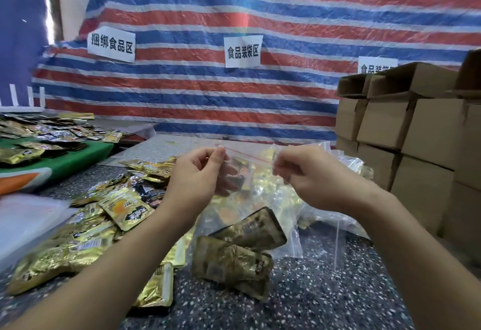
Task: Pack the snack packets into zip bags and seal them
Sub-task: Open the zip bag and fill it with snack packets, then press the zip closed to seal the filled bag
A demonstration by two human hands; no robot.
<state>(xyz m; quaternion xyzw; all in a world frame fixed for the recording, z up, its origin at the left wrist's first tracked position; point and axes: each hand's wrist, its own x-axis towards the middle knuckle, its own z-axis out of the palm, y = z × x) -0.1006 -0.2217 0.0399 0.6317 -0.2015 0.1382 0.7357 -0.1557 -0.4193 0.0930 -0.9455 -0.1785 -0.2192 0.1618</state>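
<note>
Here both hands' fingers [217,155] pinch zip bag [244,171]; loose packets [86,228] left, cartons [406,124] right.

I'm seeing a clear, glossy plastic zip bag [242,171] at centre frame, shiny crinkled gold foil snack packets [86,225] lower left, matt brown cardboard boxes [406,126] right.

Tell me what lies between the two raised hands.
Head view: the red-striped top of a clear zip bag, pinched by left hand and right hand.
</note>
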